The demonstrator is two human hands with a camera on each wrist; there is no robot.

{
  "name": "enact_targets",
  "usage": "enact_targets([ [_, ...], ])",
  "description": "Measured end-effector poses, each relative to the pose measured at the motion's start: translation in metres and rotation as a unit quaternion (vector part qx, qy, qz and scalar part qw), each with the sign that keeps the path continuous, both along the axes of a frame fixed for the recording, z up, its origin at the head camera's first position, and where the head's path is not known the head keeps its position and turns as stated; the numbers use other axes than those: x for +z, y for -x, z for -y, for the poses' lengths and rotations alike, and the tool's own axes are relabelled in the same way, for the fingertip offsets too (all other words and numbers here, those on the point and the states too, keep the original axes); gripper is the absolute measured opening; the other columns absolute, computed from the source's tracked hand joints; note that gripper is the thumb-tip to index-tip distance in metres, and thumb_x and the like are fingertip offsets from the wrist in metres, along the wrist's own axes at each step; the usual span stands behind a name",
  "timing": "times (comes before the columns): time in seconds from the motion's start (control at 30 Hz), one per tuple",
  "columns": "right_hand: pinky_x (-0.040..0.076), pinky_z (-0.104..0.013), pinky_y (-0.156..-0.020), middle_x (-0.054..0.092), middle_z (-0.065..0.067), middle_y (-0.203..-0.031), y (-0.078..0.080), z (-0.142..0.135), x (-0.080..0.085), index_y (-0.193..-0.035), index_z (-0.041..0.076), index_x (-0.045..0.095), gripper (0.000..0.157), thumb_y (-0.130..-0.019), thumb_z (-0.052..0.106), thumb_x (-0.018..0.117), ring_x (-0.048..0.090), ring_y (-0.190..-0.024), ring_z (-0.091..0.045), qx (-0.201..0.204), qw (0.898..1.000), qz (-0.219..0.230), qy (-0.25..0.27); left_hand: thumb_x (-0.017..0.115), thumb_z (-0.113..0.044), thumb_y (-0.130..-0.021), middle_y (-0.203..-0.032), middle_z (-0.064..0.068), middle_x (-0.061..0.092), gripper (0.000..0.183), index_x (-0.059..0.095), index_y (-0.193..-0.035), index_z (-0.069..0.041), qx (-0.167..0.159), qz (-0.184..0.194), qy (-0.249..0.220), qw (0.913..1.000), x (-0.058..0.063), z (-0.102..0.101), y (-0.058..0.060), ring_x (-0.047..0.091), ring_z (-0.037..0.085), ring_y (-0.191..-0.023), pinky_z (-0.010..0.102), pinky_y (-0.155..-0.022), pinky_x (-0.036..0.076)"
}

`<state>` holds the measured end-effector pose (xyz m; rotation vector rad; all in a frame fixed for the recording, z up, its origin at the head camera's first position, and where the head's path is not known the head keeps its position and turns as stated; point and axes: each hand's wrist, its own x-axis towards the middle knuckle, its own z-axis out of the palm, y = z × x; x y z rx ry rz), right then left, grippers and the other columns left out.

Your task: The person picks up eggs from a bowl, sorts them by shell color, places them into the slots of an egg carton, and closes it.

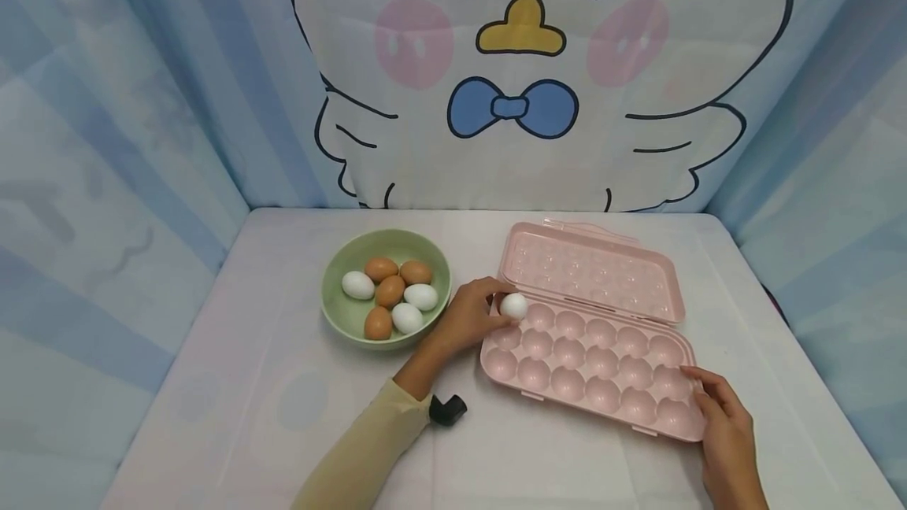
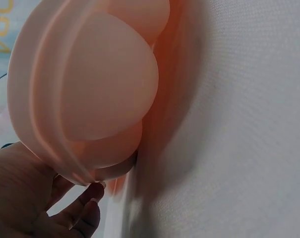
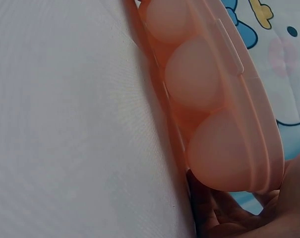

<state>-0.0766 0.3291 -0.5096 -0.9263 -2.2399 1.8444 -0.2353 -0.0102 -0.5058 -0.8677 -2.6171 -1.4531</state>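
Observation:
A white egg [image 1: 513, 306] sits at the far left corner cup of an open pink egg tray [image 1: 602, 360]. My left hand [image 1: 471, 313] reaches over the tray's left end and pinches this egg between thumb and fingers. In the left wrist view the hand is beside the tray's rounded end, and the egg is hidden there. At the opposite end, my right hand [image 1: 730, 423] grips the tray's short edge, thumb on the rim and fingers underneath in the right wrist view. The tray's other cups hold nothing. Its lid [image 1: 591, 270] lies folded back behind it.
Left of the tray stands a green bowl [image 1: 386, 345] with several brown and white eggs, close to my left forearm. A black piece [image 1: 448, 411] sticks out at the left sleeve's cuff. Curtains with a printed cartoon bird [image 1: 524, 30] hang behind the white table [image 1: 298, 447].

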Motion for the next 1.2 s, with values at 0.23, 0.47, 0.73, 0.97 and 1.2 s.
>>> enact_targets([
  [0.23, 0.023, -0.028, -0.119, 0.029, -0.003, -0.165, 0.0009, 0.001, -0.0003, -0.146, 0.015, 0.054, 0.041, -0.113, 0.018, 0.028, 0.018, -0.154, -0.011, -0.005, 1.0, -0.014, 0.003, 0.091, -0.01, -0.08, -0.109, 0.004, 0.07, 0.046, 0.073, -0.122, -0.005, -0.003, -0.004, 0.008, 1.0, 0.0029, 0.0001, 0.0006, 0.057, 0.016, -0.089, 0.026, -0.078, 0.048],
  [0.47, 0.024, -0.029, -0.118, 0.029, -0.004, -0.165, 0.0006, 0.0011, 0.0009, -0.146, 0.015, 0.053, 0.041, -0.114, 0.019, 0.029, 0.019, -0.154, -0.012, 0.002, 1.0, -0.017, 0.007, 0.09, -0.007, -0.081, -0.113, 0.007, 0.068, 0.047, 0.071, -0.124, -0.004, -0.012, -0.01, 0.018, 0.9997, 0.0042, 0.0009, 0.0021, 0.058, 0.019, -0.092, 0.027, -0.08, 0.048],
  [0.73, 0.023, -0.029, -0.119, 0.026, -0.004, -0.167, -0.0004, 0.0002, 0.001, -0.145, 0.014, 0.054, 0.04, -0.113, 0.019, 0.031, 0.017, -0.154, -0.013, 0.0, 1.0, -0.016, 0.003, 0.088, -0.004, -0.082, -0.115, 0.007, 0.066, 0.045, 0.071, -0.124, -0.003, -0.019, -0.01, 0.024, 0.9995, 0.0081, 0.0006, 0.0022, 0.059, 0.021, -0.094, 0.027, -0.082, 0.049],
  [0.97, 0.022, -0.03, -0.119, 0.025, -0.004, -0.168, -0.0014, -0.0009, 0.0013, -0.145, 0.014, 0.053, 0.04, -0.114, 0.019, 0.03, 0.016, -0.154, -0.013, -0.001, 1.0, -0.011, 0.004, 0.088, -0.007, -0.083, -0.118, 0.006, 0.066, 0.044, 0.071, -0.124, -0.004, -0.018, -0.006, 0.036, 0.9992, 0.0102, 0.0, 0.0003, 0.057, 0.018, -0.092, 0.027, -0.081, 0.048],
  [1.2, 0.021, -0.033, -0.12, 0.024, -0.003, -0.169, -0.0003, -0.0016, 0.0015, -0.147, 0.014, 0.052, 0.041, -0.114, 0.018, 0.029, 0.014, -0.155, -0.013, 0.0, 1.0, -0.002, 0.004, 0.088, -0.009, -0.085, -0.12, 0.006, 0.066, 0.044, 0.071, -0.125, -0.005, -0.015, 0.008, 0.035, 0.9992, 0.0074, 0.0003, -0.0018, 0.057, 0.018, -0.092, 0.027, -0.08, 0.048],
])
